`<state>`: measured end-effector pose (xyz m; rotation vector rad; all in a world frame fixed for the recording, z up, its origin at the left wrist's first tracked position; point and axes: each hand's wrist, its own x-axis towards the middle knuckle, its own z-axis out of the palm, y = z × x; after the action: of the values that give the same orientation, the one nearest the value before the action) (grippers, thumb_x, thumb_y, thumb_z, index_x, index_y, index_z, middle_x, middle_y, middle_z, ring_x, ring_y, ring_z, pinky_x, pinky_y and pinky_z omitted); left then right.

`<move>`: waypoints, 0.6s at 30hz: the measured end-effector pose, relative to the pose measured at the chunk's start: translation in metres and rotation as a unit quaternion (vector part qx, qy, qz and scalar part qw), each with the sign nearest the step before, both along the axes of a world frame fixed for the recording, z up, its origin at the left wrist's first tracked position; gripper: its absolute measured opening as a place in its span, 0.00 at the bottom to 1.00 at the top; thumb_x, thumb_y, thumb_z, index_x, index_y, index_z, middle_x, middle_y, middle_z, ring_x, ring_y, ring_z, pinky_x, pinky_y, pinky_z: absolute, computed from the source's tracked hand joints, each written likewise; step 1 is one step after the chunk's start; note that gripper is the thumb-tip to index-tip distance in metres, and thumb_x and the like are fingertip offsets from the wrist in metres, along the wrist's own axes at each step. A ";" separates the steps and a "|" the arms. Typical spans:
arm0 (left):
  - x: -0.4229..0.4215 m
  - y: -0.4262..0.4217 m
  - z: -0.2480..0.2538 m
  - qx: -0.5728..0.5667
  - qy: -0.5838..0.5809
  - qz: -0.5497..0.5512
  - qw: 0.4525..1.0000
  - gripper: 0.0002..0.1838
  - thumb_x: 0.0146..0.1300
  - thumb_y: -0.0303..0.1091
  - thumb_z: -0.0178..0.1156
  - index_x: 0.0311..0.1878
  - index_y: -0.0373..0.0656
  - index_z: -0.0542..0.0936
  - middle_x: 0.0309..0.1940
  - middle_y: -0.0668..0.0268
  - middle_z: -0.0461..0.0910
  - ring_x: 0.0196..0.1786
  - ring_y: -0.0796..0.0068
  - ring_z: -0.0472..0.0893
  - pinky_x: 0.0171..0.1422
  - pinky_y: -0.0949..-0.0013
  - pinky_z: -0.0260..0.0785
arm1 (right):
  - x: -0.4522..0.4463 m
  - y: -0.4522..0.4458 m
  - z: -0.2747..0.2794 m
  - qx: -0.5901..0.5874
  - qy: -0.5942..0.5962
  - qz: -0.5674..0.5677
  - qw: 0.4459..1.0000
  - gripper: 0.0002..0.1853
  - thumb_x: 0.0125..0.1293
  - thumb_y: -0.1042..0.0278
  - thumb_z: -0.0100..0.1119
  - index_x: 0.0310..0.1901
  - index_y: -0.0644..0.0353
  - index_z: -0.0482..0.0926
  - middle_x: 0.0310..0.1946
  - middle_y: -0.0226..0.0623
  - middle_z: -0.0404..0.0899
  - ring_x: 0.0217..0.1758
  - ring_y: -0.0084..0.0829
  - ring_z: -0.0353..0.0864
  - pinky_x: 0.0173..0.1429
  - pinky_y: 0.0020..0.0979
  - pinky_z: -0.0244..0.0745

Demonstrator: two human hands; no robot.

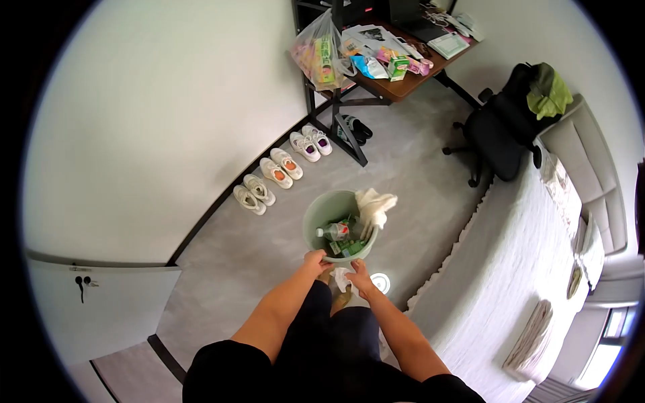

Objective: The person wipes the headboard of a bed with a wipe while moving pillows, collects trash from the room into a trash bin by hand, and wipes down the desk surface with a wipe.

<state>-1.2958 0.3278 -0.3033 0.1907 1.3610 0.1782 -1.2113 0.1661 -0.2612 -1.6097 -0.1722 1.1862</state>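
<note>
A pale green bin (312, 218) is in front of my legs, with a clear plastic bottle (334, 232) and green packaging (349, 248) inside. White cloth-like material (374, 207) hangs over its right rim. My left hand (316, 260) is closed on the bin's near rim. Close to the same rim, further right, my right hand (361, 277) has its fingers bent around a piece of thin white plastic (342, 278), which hangs between the two hands.
Several white shoes (281, 168) line the left wall. A desk (410, 84) with a hanging plastic bag (321, 54) stands ahead. A black chair (500, 127) and a bed (480, 269) are on the right. A round white object (380, 283) lies beside my right hand.
</note>
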 end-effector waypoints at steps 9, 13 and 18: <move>0.126 0.099 -0.219 0.023 0.034 0.094 0.995 0.26 0.57 0.21 0.52 0.59 0.47 0.62 0.54 0.57 0.66 0.54 0.52 0.69 0.53 0.50 0.69 | 0.149 -0.109 -0.065 -0.209 -0.020 -0.030 0.977 0.36 0.54 0.84 0.50 0.66 0.55 0.54 0.58 0.42 0.66 0.56 0.38 0.69 0.51 0.36 0.72; 0.115 0.135 -0.399 0.096 0.032 0.097 0.990 0.22 0.51 0.26 0.60 0.50 0.44 0.66 0.44 0.59 0.69 0.41 0.58 0.72 0.44 0.54 0.71 | 0.202 -0.122 -0.027 -0.360 0.127 -0.148 0.912 0.32 0.54 0.82 0.52 0.62 0.56 0.59 0.49 0.43 0.74 0.49 0.36 0.74 0.48 0.36 0.73; 0.178 0.190 -0.355 -0.009 0.233 0.087 0.969 0.31 0.51 0.17 0.56 0.59 0.47 0.61 0.46 0.56 0.69 0.39 0.60 0.73 0.36 0.58 0.72 | 0.258 -0.101 -0.018 -0.338 0.166 -0.141 0.916 0.33 0.53 0.82 0.52 0.63 0.57 0.59 0.50 0.42 0.74 0.50 0.33 0.75 0.50 0.33 0.72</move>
<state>-1.1180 0.5180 -0.6579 0.0986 1.8490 0.2801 -0.9535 0.0652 -0.2795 -1.8904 0.7433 1.3438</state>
